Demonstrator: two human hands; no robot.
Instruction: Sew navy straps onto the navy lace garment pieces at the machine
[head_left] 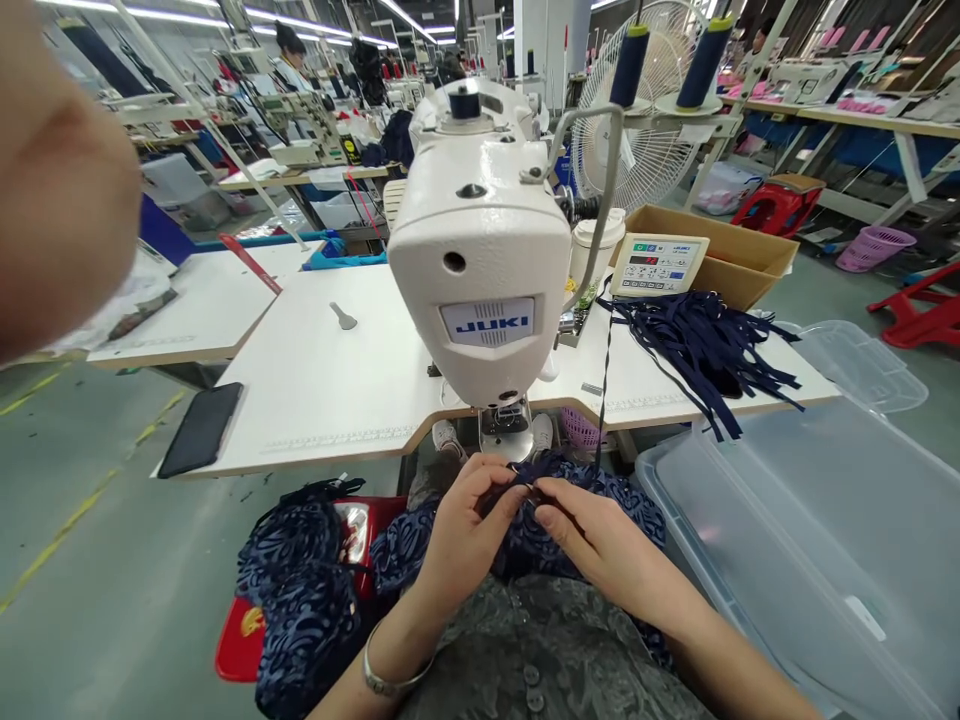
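Observation:
In my lap lies a navy patterned garment [630,508], bunched below the sewing machine's needle area. My left hand [476,515] pinches its dark edge between thumb and fingers. Close beside it, my right hand [581,520] is also closed on this cloth, fingertips almost meeting the left ones. The exact piece between the fingertips is partly hidden. A narrow dark strip [604,390] hangs from the table edge down to the cloth near my right hand. Just beyond my hands stands the white JUKI sewing machine [480,230], with its presser foot [506,418] above the metal bed.
More patterned garments [300,590] lie on a red stool [238,640] at left. Navy strips [697,345] pile beside the control panel [660,265]. A phone [201,430] rests at the table's left corner. A clear plastic bin [810,560] stands right. Something blurred covers the upper left.

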